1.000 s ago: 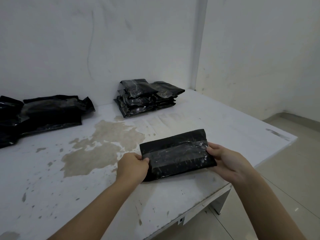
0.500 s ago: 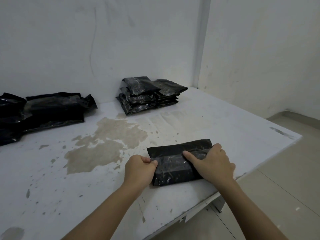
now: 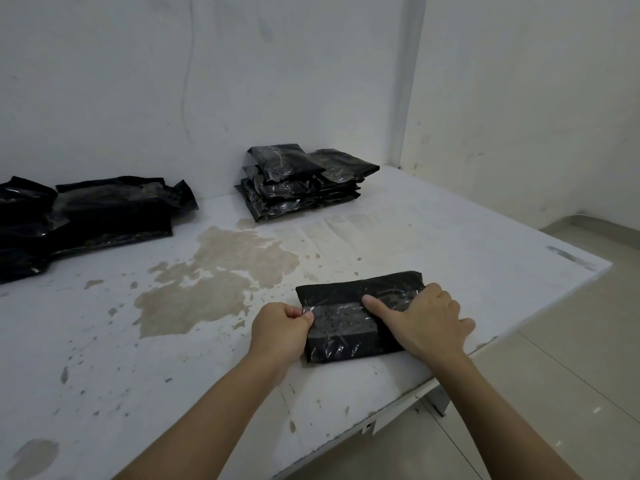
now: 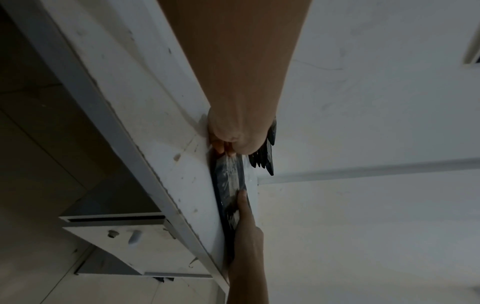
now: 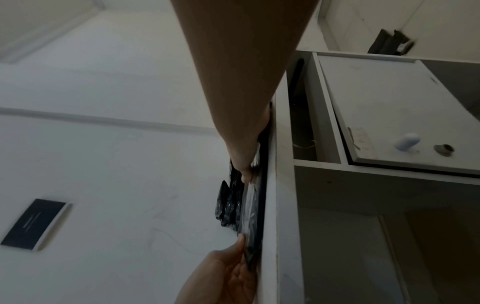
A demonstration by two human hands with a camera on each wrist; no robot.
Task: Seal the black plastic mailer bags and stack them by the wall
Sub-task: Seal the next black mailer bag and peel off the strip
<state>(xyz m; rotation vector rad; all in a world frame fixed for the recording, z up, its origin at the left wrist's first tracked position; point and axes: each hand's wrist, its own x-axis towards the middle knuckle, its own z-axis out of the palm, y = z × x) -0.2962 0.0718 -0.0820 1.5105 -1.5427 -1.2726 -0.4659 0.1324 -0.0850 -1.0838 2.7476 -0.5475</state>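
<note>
Head view, black mailer bag (image 3: 360, 317) flat on white table (image 3: 450, 244) at five o'clock, left hand (image 3: 278, 329) pinching its left end, right hand (image 3: 424, 322) pressing it with straight fingers, sealed stack (image 3: 304, 181) by wall at twelve o'clock

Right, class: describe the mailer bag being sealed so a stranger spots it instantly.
Start at the white table and go to its near edge. The black mailer bag lies there alone between both hands, a clear tape strip across it, unlike the piles against the wall.

L hand (image 3: 280, 327) pinching, R hand (image 3: 424, 323) flat
</note>
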